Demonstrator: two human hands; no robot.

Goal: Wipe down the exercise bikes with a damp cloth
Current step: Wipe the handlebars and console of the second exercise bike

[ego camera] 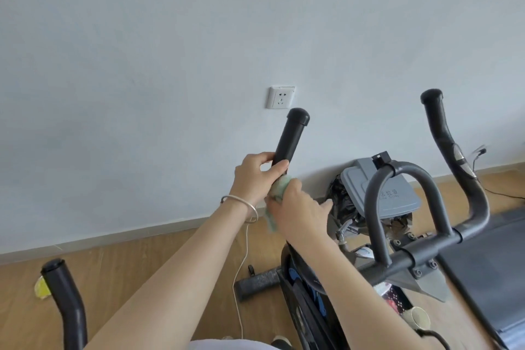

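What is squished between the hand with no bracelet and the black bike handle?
A pale green cloth. In the head view the right hand presses it around the handle, just below the left hand.

A pale green cloth (279, 193) against a black handlebar (289, 139); behind it, a light blue-grey wall (199, 23) and white socket (280, 97).
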